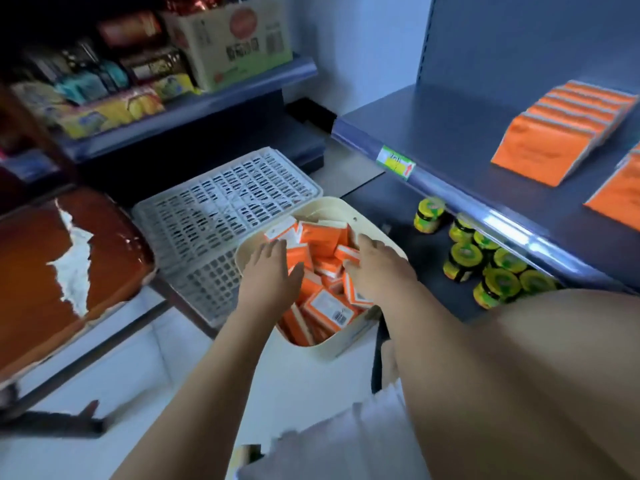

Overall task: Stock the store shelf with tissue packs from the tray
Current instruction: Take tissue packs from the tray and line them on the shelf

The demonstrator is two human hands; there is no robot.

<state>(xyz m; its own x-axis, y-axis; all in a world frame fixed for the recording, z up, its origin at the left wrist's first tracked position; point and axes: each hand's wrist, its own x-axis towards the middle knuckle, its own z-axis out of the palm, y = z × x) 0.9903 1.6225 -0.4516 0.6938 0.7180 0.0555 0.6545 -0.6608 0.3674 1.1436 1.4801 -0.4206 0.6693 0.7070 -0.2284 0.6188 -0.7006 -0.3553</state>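
Packs (325, 303) lie jumbled in the tray (346, 344), left hand (273, 271) flat on them, right hand (375, 268) dug in, grip unclear. Best to square a few together before lifting to the two-o'clock shelf (450, 133).

Fingertips of right hand (377, 268) buried among tissue packs (322, 271), second shelf stack (620, 192) cut by right edge, price label (396, 162) unreadable.
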